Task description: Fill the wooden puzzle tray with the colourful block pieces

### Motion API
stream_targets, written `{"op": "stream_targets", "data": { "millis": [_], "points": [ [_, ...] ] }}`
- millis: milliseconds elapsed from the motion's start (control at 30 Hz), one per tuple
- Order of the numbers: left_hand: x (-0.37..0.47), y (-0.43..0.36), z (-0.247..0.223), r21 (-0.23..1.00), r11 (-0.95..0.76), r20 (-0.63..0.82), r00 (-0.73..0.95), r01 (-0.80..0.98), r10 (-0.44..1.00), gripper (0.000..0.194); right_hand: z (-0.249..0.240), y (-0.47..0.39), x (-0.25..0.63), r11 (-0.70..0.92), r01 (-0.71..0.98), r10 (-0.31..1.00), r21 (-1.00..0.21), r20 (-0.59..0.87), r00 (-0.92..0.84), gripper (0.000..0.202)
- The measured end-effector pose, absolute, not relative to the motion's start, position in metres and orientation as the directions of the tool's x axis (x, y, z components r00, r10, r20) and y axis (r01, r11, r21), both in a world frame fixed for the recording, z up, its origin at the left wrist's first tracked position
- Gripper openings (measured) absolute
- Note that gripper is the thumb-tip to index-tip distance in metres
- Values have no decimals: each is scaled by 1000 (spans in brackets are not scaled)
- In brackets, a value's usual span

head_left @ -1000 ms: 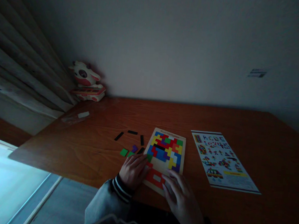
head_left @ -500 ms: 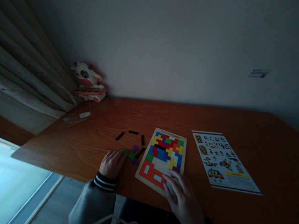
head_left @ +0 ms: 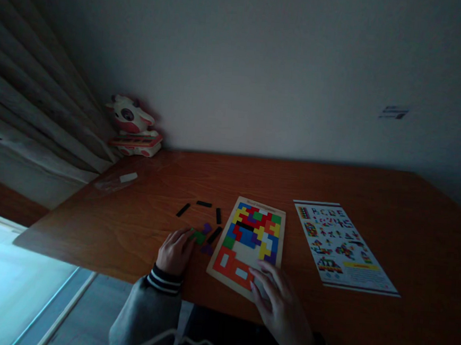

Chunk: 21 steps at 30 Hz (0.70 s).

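A wooden puzzle board (head_left: 248,198) lies on the table, mostly filled with coloured blocks; a bare patch (head_left: 246,255) shows in its lower half. To its left, my left hand (head_left: 174,253) has its fingertips pinched on a green puzzle block (head_left: 192,230), which they partly cover. Another green block (head_left: 198,238) lies right against it. Two purple blocks, an upper one (head_left: 207,227) and a lower one (head_left: 207,249), lie close by. My right hand (head_left: 282,301) hovers or rests over the board's lower right corner, fingers apart and holding nothing visible.
Several black bars (head_left: 204,204) lie beyond my left hand. A printed pattern sheet (head_left: 344,250) lies right of the board. A cow-shaped toy keyboard (head_left: 136,128) stands at the back left, with clear plastic and a white slip (head_left: 128,177) in front.
My left hand has slid slightly right, bringing the green block at its fingertips up against the other green one. My right hand stays over the board's corner. The view has shifted slightly.
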State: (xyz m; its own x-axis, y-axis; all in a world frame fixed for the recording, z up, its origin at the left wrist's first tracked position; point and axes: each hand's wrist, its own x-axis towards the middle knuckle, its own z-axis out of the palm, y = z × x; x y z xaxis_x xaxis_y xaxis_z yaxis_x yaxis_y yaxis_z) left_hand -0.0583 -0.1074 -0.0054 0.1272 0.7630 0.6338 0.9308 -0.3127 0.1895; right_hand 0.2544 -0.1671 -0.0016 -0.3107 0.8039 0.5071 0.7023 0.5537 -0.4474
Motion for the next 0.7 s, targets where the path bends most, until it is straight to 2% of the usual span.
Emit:
{"op": "stream_targets", "data": {
  "millis": [267, 367, 500, 600, 700],
  "points": [
    [-67, -109, -8, 232, -344, 627, 131, 910, 768, 20, 3, -167, 255, 557, 708, 798, -434, 517, -311, 28],
    [-66, -110, -4, 210, -379, 625, 174, 902, 761, 20, 9, -166, 254, 626, 679, 758, -384, 502, -416, 30],
    [-49, -118, 9, 150, -544, 625, 347, 825, 699, 23, 19, -163, 252, 738, 607, 667, -296, 455, -589, 35],
    [-25, -127, 16, 149, -719, 548, 548, 679, 632, 27, 27, -159, 250, 763, 586, 643, -274, 425, -638, 39],
    [-4, -131, 19, 182, -777, 466, 643, 602, 607, 33, 32, -155, 248, 778, 569, 628, -267, 382, -679, 43]
  ]
}}
